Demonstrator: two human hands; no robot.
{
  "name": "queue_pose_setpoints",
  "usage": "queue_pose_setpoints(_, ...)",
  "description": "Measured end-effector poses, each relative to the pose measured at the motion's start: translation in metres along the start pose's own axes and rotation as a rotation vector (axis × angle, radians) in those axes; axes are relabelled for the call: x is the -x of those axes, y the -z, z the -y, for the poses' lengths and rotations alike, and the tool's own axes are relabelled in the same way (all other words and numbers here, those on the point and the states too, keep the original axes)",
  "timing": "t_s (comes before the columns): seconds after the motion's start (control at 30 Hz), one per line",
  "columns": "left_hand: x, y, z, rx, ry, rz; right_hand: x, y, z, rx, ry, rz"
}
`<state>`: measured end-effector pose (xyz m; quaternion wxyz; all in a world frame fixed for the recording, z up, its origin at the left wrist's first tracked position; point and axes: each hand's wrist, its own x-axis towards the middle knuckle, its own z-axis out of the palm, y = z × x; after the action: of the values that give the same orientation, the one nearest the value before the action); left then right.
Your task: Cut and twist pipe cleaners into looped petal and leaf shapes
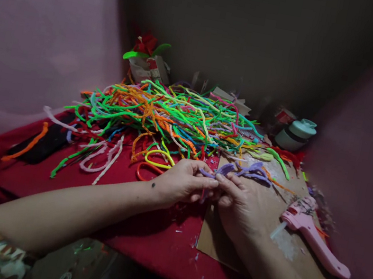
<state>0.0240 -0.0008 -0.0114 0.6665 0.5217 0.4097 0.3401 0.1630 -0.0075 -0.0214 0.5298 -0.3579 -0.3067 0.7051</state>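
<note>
Purple pipe cleaners [226,169] are pinched between my two hands, above the near edge of a cardboard sheet. My left hand [188,178] grips their left end with thumb and fingers. From the other side my right hand [238,204] presses its thumb and fingertips on the same pipe cleaners, close against the left fingertips. More purple loops [256,172] stick out beyond the right hand, over the cardboard. Scissors with one yellow and one red handle loop [159,158] lie just left of my left hand, their blades not visible.
A large tangled heap of colourful pipe cleaners [173,113] covers the back of the red cloth [156,230]. A pink glue gun [317,237] lies on the cardboard [218,244] at right. Behind stand a teal-lidded jar [295,134] and a red flower with green leaves [147,46].
</note>
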Motion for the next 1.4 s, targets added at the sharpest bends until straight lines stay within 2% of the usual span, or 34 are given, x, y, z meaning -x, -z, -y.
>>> queue_pose_setpoints(0.1, 0.002, 0.003, -0.004, -0.007, 0.029, 0.033, 0.000, 0.003, 0.003, 0.098, 0.010, 0.032)
queue_pose_setpoints(0.27, 0.007, 0.007, -0.017, -0.154, 0.040, 0.067, -0.001, 0.009, 0.009, 0.175, -0.020, 0.054)
queue_pose_setpoints(0.47, 0.007, 0.008, -0.022, -0.238, 0.034, 0.050, -0.001, 0.013, 0.018, 0.231, -0.246, 0.120)
queue_pose_setpoints(0.57, 0.006, 0.011, -0.025, -0.239, 0.059, 0.098, 0.000, 0.015, 0.021, 0.247, -0.298, 0.164)
queue_pose_setpoints(0.67, 0.004, 0.015, -0.026, -0.191, 0.069, 0.151, 0.001, 0.014, 0.022, 0.251, -0.271, 0.181)
queue_pose_setpoints(0.93, 0.002, 0.017, -0.019, -0.078, 0.081, 0.191, 0.001, 0.013, 0.018, 0.223, -0.242, 0.202)
queue_pose_setpoints(1.0, 0.001, 0.019, -0.022, -0.105, 0.042, 0.160, -0.001, 0.014, 0.018, 0.223, -0.221, 0.194)
queue_pose_setpoints(1.07, 0.002, 0.024, -0.029, -0.150, -0.038, 0.077, -0.002, 0.017, 0.019, 0.210, -0.159, 0.156)
queue_pose_setpoints(1.17, 0.006, 0.040, -0.042, -0.395, -0.168, -0.030, -0.007, 0.021, 0.022, 0.170, -0.035, 0.021)
queue_pose_setpoints(1.3, 0.019, 0.061, -0.041, -1.185, -0.217, 0.050, -0.012, 0.026, 0.024, 0.084, 0.033, -0.114)
queue_pose_setpoints(1.4, 0.029, 0.068, -0.027, -1.614, -0.289, 0.005, -0.015, 0.027, 0.022, 0.063, 0.017, -0.140)
